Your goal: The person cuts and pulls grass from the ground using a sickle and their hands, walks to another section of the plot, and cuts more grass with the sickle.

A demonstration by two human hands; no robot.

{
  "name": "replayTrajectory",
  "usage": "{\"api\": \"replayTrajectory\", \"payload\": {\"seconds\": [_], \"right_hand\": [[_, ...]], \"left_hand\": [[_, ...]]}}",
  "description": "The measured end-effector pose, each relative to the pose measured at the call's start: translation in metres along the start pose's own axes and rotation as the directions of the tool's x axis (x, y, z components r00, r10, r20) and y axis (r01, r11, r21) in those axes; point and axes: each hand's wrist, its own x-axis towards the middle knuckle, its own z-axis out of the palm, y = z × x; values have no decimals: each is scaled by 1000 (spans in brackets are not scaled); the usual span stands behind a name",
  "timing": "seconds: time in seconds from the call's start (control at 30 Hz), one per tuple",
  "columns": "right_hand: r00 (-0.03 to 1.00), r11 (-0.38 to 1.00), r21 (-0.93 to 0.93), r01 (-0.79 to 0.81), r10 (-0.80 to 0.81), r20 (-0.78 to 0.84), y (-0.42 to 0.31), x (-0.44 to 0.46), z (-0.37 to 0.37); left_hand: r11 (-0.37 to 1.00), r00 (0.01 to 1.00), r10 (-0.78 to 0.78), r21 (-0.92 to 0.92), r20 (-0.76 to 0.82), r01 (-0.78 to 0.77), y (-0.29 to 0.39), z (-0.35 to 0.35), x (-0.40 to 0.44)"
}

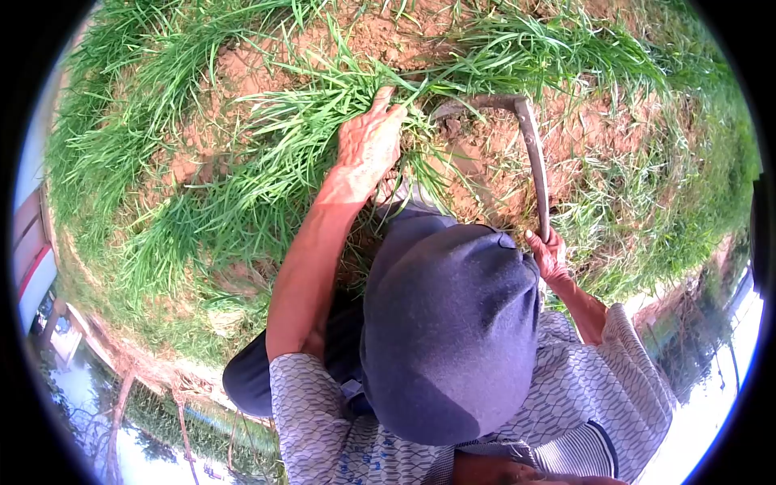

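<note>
My left hand [370, 141] reaches down into a clump of long green grass-like blades [303, 121]. Its fingers are closed on the blades near the soil, and the fingertips are partly hidden among the leaves. In my right hand [550, 257] is the wooden handle of a sickle [533, 162], gripped at its lower end. The sickle's curved blade points left, low over the bare earth, with its tip a short way right of my left hand. Whether the blade touches any stems I cannot tell.
Rows of green blades [558, 52] grow across reddish soil [578, 121]. Cut or flattened grass [626, 202] lies on the right. A dark cap [453, 331] and patterned shirt sleeves cover the lower middle of the view. Thin tree trunks [121, 412] stand at the lower left.
</note>
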Motion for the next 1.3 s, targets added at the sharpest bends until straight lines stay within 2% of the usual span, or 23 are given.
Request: {"api": "replayTrajectory", "payload": {"seconds": [0.07, 0.1, 0.2, 0.27, 0.33, 0.4, 0.53, 0.6, 0.67, 0.7, 0.73, 0.8, 0.83, 0.87, 0.93, 1.0, 1.03, 1.07, 1.13, 1.17, 1.2, 1.23, 1.3], "right_hand": [[1000, 999, 38, -24, 24, -2, -2, 1, 4], [999, 999, 13, -46, 46, -12, -7, 0, 4], [999, 998, 35, -42, 43, -32, -6, -3, 3], [999, 999, 43, -18, 20, -35, -4, -3, 2], [999, 998, 58, 5, -2, -48, -8, -7, 1], [998, 998, 54, 17, -14, -58, 5, -2, 0], [998, 999, 27, 20, -18, -68, 5, -2, -1], [998, 1000, 23, 13, -11, -67, 0, -6, -3], [999, 1000, 27, 14, -13, -50, -10, -11, -7], [999, 998, -55, 18, -20, -42, -2, -8, -13], [999, 990, -139, 23, -28, -33, 5, -4, -19], [999, 999, -3, 33, -33, -6, -12, -5, -17], [998, 996, -51, 70, -71, -3, -16, -1, -17], [994, 989, -100, 110, -110, 5, -21, 3, -15], [989, 986, -75, 147, -148, -9, -30, 11, -5], [993, 993, 2, 117, -117, 14, -56, 15, 6], [982, 982, 17, 187, -187, -4, -52, 24, 9], [985, 985, 18, 170, -170, 32, -77, 21, 12], [966, 964, -66, 257, -257, 4, -84, 32, 15], [962, 953, -134, 272, -273, 13, -99, 32, 14], [974, 962, -152, 227, -225, 31, -121, 27, 15], [961, 950, -142, 277, -272, 59, -128, 27, 15], [938, 932, -120, 342, -333, 95, -129, 36, 17]], "left_hand": [[993, 995, -98, -65, 18, 99, 6, 1, 1], [995, 996, -79, -59, -43, 76, 7, 5, 1], [997, 997, -58, -54, -44, 55, 10, 6, 2], [995, 998, -65, -73, 27, 67, 10, 5, -1], [990, 995, -52, -132, -79, 41, 10, 5, -5], [989, 995, -47, -146, -87, 34, 10, 8, -6], [995, 995, -82, -66, -54, 78, 12, 8, -9], [993, 994, -87, 77, -62, 91, 5, 8, -13], [990, 984, -79, 100, -160, 95, -8, 3, -21], [984, 972, -103, 123, -212, 132, -11, -7, -22], [963, 974, -117, 219, -193, 159, -19, -20, -24], [975, 853, -170, 43, -494, 219, -42, -44, -30], [944, 806, -293, -21, -515, 329, -49, -59, -36], [939, 756, -330, -112, -566, 326, -67, -67, -40], [921, 761, -377, -123, -529, 371, -88, -81, -48], [881, 839, -455, -291, -299, 374, -93, -85, -57], [902, 903, -361, -332, -232, 275, -95, -76, -62], [925, 938, -318, -261, -136, 276, -92, -66, -69], [923, 961, -271, -269, 50, 274, -72, -44, -80], [884, 898, -353, -222, 262, 412, -41, -52, -83], [918, 897, -263, -195, 356, 346, -26, -48, -89], [963, 919, -165, -141, 358, 228, -19, -25, -96], [948, 864, -90, -224, 496, 228, -9, -17, -97]]}}
